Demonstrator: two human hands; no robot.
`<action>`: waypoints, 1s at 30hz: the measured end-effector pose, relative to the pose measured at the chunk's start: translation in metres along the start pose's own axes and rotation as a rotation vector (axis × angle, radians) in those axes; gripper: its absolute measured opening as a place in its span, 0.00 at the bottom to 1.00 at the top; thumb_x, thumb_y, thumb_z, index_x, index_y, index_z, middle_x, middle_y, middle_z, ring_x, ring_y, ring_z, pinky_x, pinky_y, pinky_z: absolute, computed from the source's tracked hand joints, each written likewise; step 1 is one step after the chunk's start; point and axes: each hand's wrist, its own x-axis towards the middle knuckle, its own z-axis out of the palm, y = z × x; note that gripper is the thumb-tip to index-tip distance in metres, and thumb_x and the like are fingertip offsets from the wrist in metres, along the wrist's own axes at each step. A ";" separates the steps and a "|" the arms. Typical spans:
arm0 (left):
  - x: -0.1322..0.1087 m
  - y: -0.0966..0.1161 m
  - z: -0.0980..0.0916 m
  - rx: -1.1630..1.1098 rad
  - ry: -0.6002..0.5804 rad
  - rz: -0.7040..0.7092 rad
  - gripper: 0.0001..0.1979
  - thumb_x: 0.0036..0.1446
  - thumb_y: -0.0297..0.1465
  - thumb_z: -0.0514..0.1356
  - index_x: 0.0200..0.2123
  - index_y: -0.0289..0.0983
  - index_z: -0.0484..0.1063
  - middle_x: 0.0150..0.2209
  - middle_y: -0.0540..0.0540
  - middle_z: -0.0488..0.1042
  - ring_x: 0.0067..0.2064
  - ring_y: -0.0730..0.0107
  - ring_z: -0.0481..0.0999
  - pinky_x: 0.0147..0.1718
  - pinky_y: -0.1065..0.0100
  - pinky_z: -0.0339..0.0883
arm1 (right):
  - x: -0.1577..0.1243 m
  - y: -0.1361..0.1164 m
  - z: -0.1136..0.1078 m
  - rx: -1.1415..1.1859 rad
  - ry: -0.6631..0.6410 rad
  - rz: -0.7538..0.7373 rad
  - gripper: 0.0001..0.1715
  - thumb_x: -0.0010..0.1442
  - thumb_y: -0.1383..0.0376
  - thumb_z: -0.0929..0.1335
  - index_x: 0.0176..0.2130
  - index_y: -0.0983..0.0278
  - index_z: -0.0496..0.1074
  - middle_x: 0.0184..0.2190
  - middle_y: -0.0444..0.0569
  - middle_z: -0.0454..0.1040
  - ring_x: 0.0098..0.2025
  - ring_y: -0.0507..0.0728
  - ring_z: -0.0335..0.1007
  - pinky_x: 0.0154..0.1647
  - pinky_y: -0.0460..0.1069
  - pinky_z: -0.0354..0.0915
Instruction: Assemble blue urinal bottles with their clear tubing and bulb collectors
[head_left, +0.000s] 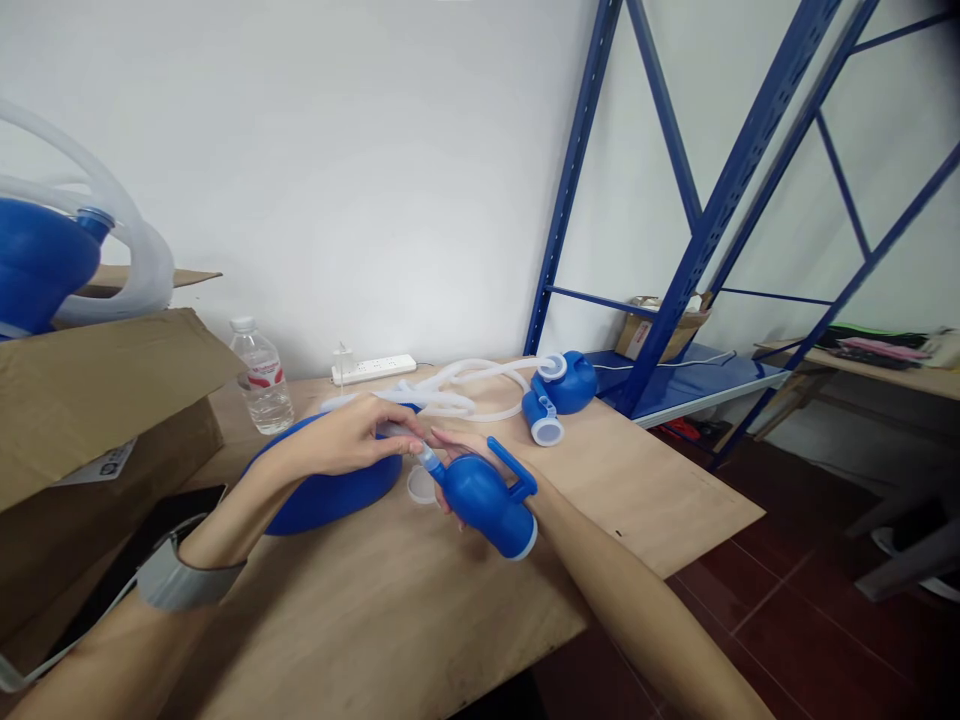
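My right hand point(457, 450) is wrapped around a small blue plastic bottle point(484, 500) with a side handle and a white rim at its wide end. The bottle tilts, its narrow neck pointing up and left. At that neck my left hand point(386, 430) pinches the end of a translucent hose point(427, 456). The hose end meets the neck; how far it is pushed on I cannot tell. Beneath my left forearm lies a large blue plastic container point(337, 495), partly hidden. A round translucent cap point(421, 485) rests on the table beside it.
Coiled hose point(465, 375), a second small blue bottle point(540, 415) and a blue jug point(574, 382) sit farther back. A power strip point(375, 369) and water bottle point(262, 375) stand by the wall. Left is a cardboard box point(112, 400); right, a blue metal shelf point(675, 395).
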 end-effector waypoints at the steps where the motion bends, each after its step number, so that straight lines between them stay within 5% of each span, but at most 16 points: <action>1: 0.000 0.001 0.000 0.000 -0.013 -0.001 0.16 0.64 0.42 0.58 0.44 0.40 0.81 0.35 0.48 0.82 0.33 0.69 0.75 0.33 0.71 0.63 | -0.003 -0.002 0.002 -0.003 -0.001 0.003 0.41 0.63 0.34 0.53 0.43 0.65 0.70 0.31 0.55 0.76 0.29 0.63 0.77 0.29 0.57 0.74; 5: 0.001 0.003 0.001 -0.002 -0.033 -0.013 0.16 0.64 0.42 0.59 0.45 0.40 0.82 0.37 0.47 0.83 0.34 0.68 0.77 0.33 0.71 0.64 | -0.012 -0.006 0.007 -0.032 0.016 0.005 0.43 0.63 0.34 0.53 0.39 0.67 0.72 0.30 0.55 0.76 0.29 0.61 0.77 0.30 0.55 0.74; 9: 0.002 0.002 0.003 -0.036 -0.050 -0.055 0.17 0.63 0.42 0.59 0.45 0.38 0.82 0.28 0.48 0.80 0.28 0.70 0.74 0.28 0.72 0.61 | -0.012 -0.005 0.007 -0.050 0.014 0.037 0.47 0.62 0.31 0.53 0.34 0.68 0.73 0.30 0.55 0.77 0.29 0.61 0.77 0.29 0.55 0.74; 21: 0.002 0.014 0.008 0.011 0.021 -0.004 0.15 0.63 0.40 0.59 0.43 0.38 0.82 0.33 0.47 0.82 0.31 0.68 0.75 0.33 0.70 0.65 | -0.006 -0.008 0.009 -0.077 0.026 0.029 0.53 0.61 0.30 0.46 0.40 0.68 0.71 0.27 0.52 0.76 0.26 0.59 0.76 0.27 0.53 0.73; 26: -0.001 0.004 -0.003 0.002 0.110 -0.021 0.15 0.62 0.41 0.60 0.41 0.38 0.82 0.33 0.47 0.83 0.32 0.68 0.76 0.33 0.70 0.67 | -0.009 -0.013 0.015 0.066 0.075 -0.327 0.51 0.60 0.29 0.49 0.64 0.60 0.56 0.35 0.52 0.78 0.32 0.63 0.78 0.30 0.56 0.72; 30: -0.008 -0.002 -0.018 -0.109 0.312 -0.110 0.18 0.60 0.44 0.61 0.39 0.36 0.81 0.28 0.47 0.80 0.28 0.69 0.75 0.30 0.71 0.68 | -0.029 -0.017 0.014 0.252 0.098 -0.628 0.50 0.61 0.31 0.53 0.66 0.60 0.55 0.54 0.61 0.73 0.48 0.68 0.77 0.38 0.57 0.71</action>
